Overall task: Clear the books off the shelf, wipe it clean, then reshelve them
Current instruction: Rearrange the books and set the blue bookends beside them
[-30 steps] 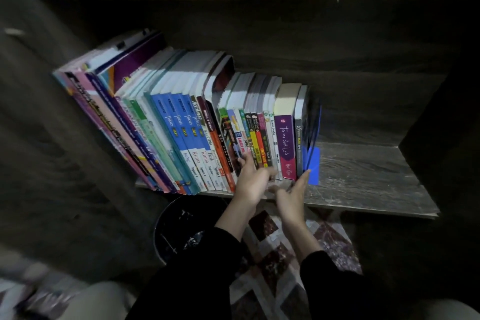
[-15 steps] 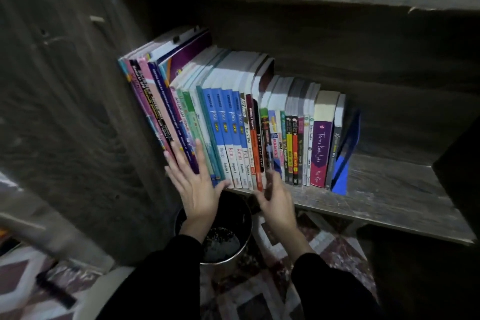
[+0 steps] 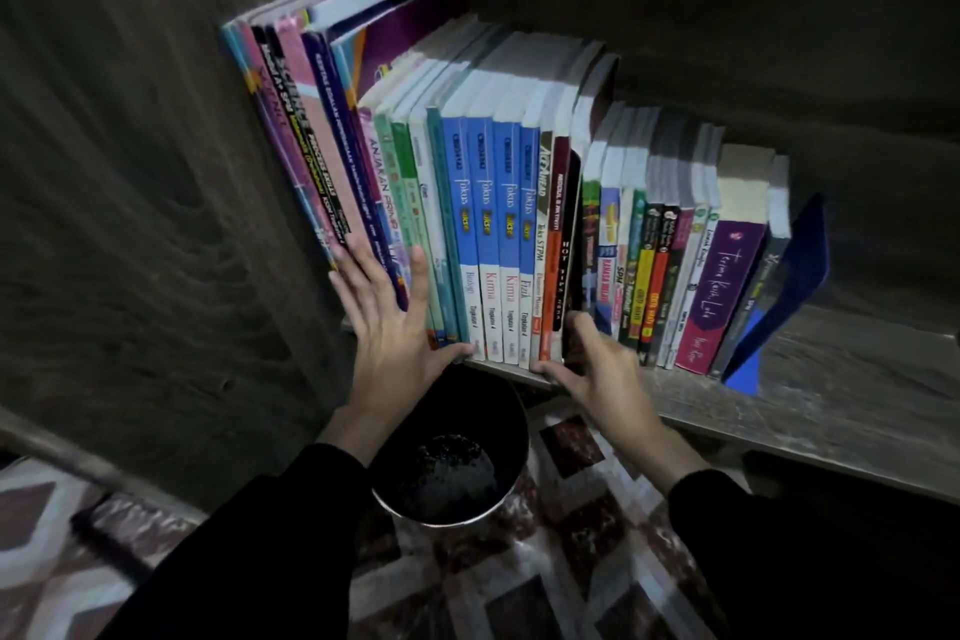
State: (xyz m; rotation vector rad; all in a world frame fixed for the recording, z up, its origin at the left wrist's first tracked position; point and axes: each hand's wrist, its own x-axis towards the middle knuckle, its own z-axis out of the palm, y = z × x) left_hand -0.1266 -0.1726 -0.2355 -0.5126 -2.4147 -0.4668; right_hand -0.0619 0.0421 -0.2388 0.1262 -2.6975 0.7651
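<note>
Dim wooden shelving filled the view above a patterned rug point(image 3: 571, 566). The left hand point(image 3: 387, 327) lay flat, fingers spread, against the spines at the left end of the books point(image 3: 498, 224). The right hand point(image 3: 597, 369), blurred, curled at the foot of a dark spine mid-row, and whether it gripped could not be told. The full row stood on the shelf point(image 3: 857, 369), so either clearing was unstarted or reshelving was nearly done. No cloth showed. A bin point(image 3: 452, 463) sat near, its contents unreadable, and the shelf's right end was cut off.
</note>
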